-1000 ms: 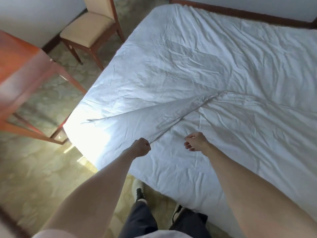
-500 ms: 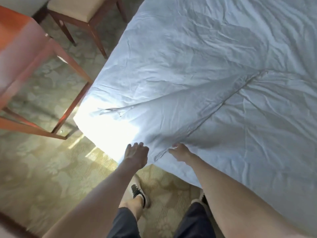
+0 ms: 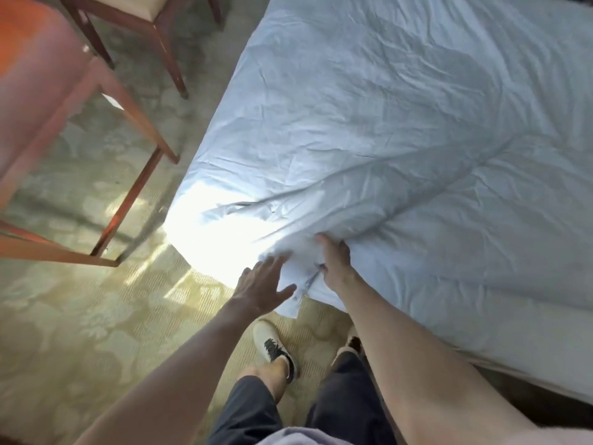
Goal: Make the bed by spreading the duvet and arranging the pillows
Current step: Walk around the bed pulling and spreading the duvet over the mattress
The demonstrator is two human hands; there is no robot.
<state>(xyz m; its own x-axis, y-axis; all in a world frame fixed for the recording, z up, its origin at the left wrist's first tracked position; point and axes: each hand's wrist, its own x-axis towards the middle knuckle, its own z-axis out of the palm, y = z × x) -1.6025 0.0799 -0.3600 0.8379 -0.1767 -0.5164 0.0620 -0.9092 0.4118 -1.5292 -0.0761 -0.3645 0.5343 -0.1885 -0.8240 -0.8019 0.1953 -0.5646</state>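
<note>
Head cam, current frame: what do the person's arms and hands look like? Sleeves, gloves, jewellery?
Both forearms are bare up to the bottom edge of the frame; no sleeve shows on either. The left hand and the right hand are ungloved. No watch, ring or wristband can be seen, though the image is blurred. Both hands show all fingers.

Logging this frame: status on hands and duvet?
Left hand open, flat on duvet corner. Right hand gripping the edge. Table beside, not blocking.
</note>
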